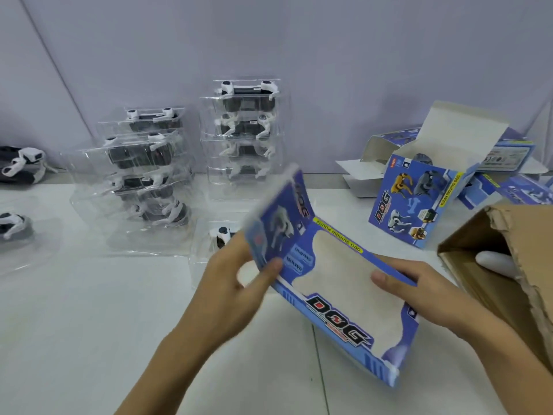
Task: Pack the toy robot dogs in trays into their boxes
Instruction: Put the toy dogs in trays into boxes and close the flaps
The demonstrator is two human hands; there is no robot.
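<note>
I hold a flattened blue window box (335, 283) printed "DOG" over the white floor. My left hand (236, 274) grips its left panel, which is folded upward. My right hand (419, 283) holds its right edge with fingers on the clear window. Just behind the box lies a single clear tray with a white and black robot dog (221, 235). Two stacks of dogs in clear trays stand further back, one at the left (146, 172) and a taller one in the middle (245, 130).
An upright blue box (419, 196) with its top flaps open stands at the right, with more flat blue boxes (508, 181) behind it. A brown cardboard carton (514, 265) lies at the right edge. Loose robot dogs (21, 166) sit far left by the wall.
</note>
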